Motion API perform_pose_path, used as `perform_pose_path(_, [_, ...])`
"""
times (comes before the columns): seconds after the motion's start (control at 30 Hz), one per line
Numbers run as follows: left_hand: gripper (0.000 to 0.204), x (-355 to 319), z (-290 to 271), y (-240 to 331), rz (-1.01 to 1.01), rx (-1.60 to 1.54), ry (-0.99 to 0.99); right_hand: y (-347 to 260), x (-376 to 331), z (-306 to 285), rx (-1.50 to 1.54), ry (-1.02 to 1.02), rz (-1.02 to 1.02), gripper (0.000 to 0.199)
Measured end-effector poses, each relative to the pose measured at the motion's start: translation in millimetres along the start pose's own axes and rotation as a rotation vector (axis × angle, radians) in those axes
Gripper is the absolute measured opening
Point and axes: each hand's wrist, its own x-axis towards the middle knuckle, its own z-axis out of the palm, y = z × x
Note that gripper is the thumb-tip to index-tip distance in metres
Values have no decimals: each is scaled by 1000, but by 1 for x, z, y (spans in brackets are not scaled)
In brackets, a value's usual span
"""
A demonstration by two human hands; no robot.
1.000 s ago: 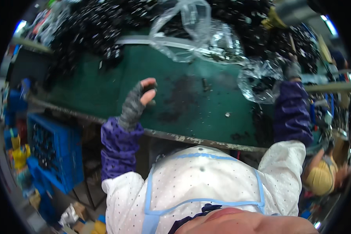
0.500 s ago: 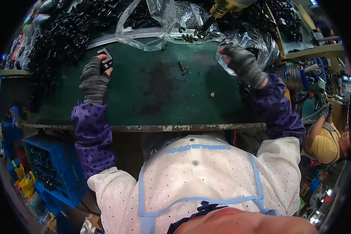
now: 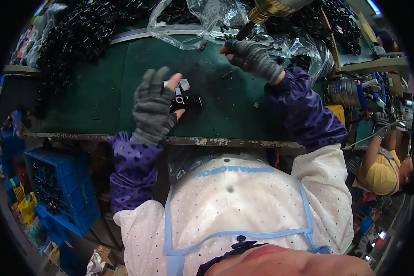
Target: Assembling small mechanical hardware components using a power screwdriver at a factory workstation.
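So the black part (image 3: 192, 101) is just right of the left hand (image 3: 152, 103), thumb and fingers spread, can't tell if gripped. Right hand (image 3: 255, 59)'s farther right, fingers curled leftward, grip unclear.

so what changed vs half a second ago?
Left hand moved right and toward the near edge of the bench; a black part is again at its fingertips, grip unclear. Right hand moved left, toward the tip of the brass-nosed tool. Tool and blue crate stayed put.
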Motion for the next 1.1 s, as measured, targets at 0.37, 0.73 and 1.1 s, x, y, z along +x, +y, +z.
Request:
perform_pose_path(0.37, [79,28,24,-18,180,24,-401,-51,-49,-2,556,-19,219,17])
perform_pose_path(0.73, [77,9,32,16,-17,-328,-243,-96,-30,4,-135,113,-344,17])
perform_pose_path(1.1, [71,24,33,40,135,-363,40,-103,-56,-162,-976,1100,-494,65])
